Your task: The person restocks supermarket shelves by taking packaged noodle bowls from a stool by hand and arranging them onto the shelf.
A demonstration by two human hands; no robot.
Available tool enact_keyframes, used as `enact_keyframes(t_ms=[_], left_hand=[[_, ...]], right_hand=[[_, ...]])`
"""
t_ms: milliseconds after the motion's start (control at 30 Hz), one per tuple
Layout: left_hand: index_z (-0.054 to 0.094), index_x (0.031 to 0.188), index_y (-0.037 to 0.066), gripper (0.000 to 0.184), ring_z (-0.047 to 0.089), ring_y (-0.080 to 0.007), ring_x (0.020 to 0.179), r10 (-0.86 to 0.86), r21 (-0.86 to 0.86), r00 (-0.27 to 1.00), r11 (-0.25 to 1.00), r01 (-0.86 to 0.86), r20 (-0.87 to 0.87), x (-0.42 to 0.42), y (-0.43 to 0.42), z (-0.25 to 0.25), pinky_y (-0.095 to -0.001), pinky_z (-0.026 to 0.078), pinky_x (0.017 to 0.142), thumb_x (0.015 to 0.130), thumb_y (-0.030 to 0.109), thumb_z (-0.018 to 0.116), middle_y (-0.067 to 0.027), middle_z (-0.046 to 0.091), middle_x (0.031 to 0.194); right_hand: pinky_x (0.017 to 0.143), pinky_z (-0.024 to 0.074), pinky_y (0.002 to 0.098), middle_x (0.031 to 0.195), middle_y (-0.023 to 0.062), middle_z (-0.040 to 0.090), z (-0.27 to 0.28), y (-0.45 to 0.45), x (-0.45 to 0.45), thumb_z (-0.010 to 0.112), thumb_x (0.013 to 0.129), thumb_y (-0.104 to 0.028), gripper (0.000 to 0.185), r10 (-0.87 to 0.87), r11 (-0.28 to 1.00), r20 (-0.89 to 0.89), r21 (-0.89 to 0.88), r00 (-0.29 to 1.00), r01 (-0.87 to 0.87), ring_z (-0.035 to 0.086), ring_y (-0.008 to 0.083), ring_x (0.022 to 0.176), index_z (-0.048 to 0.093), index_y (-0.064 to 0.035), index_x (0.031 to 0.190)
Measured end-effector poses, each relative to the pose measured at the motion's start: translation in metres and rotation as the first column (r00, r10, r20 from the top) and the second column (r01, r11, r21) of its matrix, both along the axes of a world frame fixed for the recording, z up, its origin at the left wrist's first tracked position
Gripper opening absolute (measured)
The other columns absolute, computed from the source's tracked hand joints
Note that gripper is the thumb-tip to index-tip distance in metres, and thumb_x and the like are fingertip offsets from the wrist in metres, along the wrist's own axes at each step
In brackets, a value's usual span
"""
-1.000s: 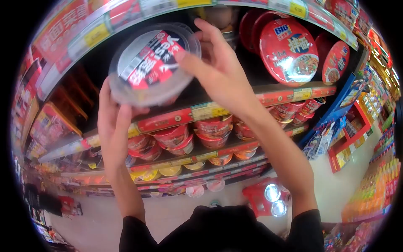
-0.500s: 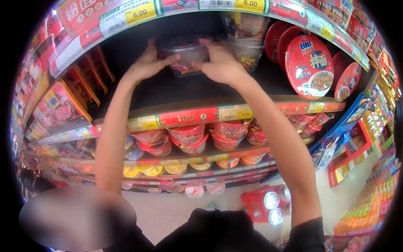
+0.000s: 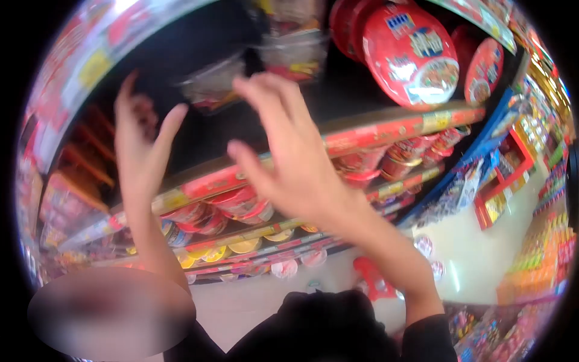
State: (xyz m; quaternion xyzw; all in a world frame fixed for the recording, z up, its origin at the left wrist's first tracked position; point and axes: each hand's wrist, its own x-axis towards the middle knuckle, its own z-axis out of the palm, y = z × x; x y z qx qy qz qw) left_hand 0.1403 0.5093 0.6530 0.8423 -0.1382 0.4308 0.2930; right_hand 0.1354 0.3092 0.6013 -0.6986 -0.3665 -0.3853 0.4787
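A clear plastic food tub [image 3: 212, 84] sits on the dark shelf [image 3: 241, 117], blurred by motion. To its left and nearer to me, my left hand [image 3: 140, 136] is raised with thumb and fingers apart, holding nothing. My right hand [image 3: 289, 145] is in front of the tub and to its right, fingers spread and also without anything in them. Neither hand seems to touch the tub. Just right of it stand stacked clear tubs [image 3: 292, 51] with colourful contents.
Red round noodle bowls [image 3: 413, 54] stand on edge at the shelf's right. Orange-edged packs [image 3: 75, 193] lean at the left. A red price rail [image 3: 374, 134] runs along the shelf front, with red noodle cups [image 3: 244, 204] below. A red object [image 3: 371, 279] is on the floor.
Both hands have let go of the clear tub and drawn back toward me, moving apart. The tub remains on the shelf. The camera view has shifted and tilted.
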Motion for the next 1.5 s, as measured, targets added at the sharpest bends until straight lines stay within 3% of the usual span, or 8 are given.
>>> enact_keyframes(t_ms=[67,200,367,633,800,1067,1167,1500], left_hand=[[0.033,0.139,0.003,0.063,0.04,-0.0081,0.08,-0.251,-0.159,0.965,0.952,0.26,0.076,-0.038,-0.03,-0.031,-0.0197,0.037,0.072,0.083,0.007,0.062,-0.0005,0.041,0.094],[0.041,0.123,0.008,0.07,0.042,-0.0136,0.071,-0.737,-0.2,0.67,0.645,0.737,0.091,-0.076,-0.062,-0.163,-0.0278,0.034,0.061,0.074,0.046,0.074,-0.0035,0.046,0.086],[0.051,0.118,0.003,0.045,0.051,-0.0163,0.072,-0.733,-0.532,0.334,0.667,0.521,-0.592,-0.087,-0.169,-0.331,-0.0282,0.042,0.064,0.075,0.003,0.067,-0.0077,0.053,0.086],[0.054,0.11,0.0,0.032,0.061,-0.0248,0.08,-0.549,-0.467,-0.05,0.655,0.594,-0.834,-0.135,-0.245,-0.555,-0.032,0.051,0.069,0.083,0.015,0.065,-0.0164,0.057,0.101],[0.055,0.11,-0.001,0.034,0.063,-0.0251,0.088,-0.403,-0.497,-0.296,0.633,0.594,-0.866,-0.156,-0.297,-0.601,-0.0332,0.051,0.073,0.084,0.018,0.065,-0.0169,0.06,0.102],[0.054,0.116,0.001,0.035,0.062,-0.0201,0.095,-0.419,-0.64,-0.536,0.691,0.335,-0.733,-0.171,-0.43,-0.63,-0.0317,0.049,0.082,0.089,0.023,0.061,-0.0118,0.063,0.105],[0.053,0.119,0.002,0.037,0.059,-0.0177,0.099,-0.388,-0.628,-0.595,0.731,0.266,-0.704,-0.169,-0.483,-0.611,-0.0296,0.048,0.082,0.09,0.025,0.059,-0.0105,0.063,0.108],[0.009,0.145,-0.002,0.086,0.05,-0.0236,0.117,-0.383,-0.599,-0.666,0.792,0.121,-0.64,-0.174,-0.605,-0.645,-0.0296,0.046,0.088,0.085,0.025,0.065,-0.0178,0.039,0.139]], right_hand=[[0.087,0.0433,0.042,0.119,0.021,0.044,-0.03,-0.025,-0.035,0.068,0.071,0.0,0.058,0.022,0.999,0.015,0.042,1.0,-0.023,0.049,0.0355,0.098,0.046,-0.0012,0.125],[0.083,0.0434,0.0372,0.111,0.0156,0.052,-0.13,-0.078,-0.089,0.069,0.069,0.002,0.048,-0.109,0.986,-0.242,0.094,0.964,0.135,0.051,0.031,0.095,0.055,-0.0036,0.115],[0.085,0.043,0.0379,0.105,0.0155,0.051,-0.297,-0.139,-0.14,0.065,0.075,-0.003,0.038,-0.358,0.866,-0.703,-0.004,0.615,0.5,0.051,0.0314,0.098,0.055,-0.0042,0.112],[0.077,0.0475,0.0368,0.102,0.0174,0.051,-0.515,-0.215,-0.281,0.061,0.08,-0.011,0.035,-0.323,0.718,-0.946,-0.224,0.029,0.659,0.055,0.0308,0.092,0.053,-0.0048,0.113],[0.08,0.0484,0.037,0.101,0.017,0.057,-0.573,-0.261,-0.343,0.062,0.08,-0.013,0.037,-0.185,0.525,-0.963,-0.266,-0.197,0.808,0.058,0.029,0.09,0.054,-0.0044,0.115],[0.082,0.0465,0.0362,0.108,0.0162,0.054,-0.611,-0.417,-0.338,0.063,0.08,-0.013,0.039,-0.275,0.253,-0.925,-0.332,-0.261,0.909,0.056,0.0252,0.094,0.052,-0.003,0.117],[0.089,0.0441,0.038,0.112,0.0186,0.052,-0.64,-0.471,-0.331,0.065,0.079,-0.015,0.047,-0.496,0.18,-0.802,-0.469,-0.332,0.865,0.053,0.0297,0.103,0.048,-0.0022,0.122],[0.101,0.036,0.0397,0.132,0.025,0.041,-0.636,-0.549,-0.305,0.074,0.073,-0.026,0.08,-0.266,0.308,-0.888,-0.447,-0.375,0.84,0.044,0.0346,0.121,0.033,0.0019,0.137]])
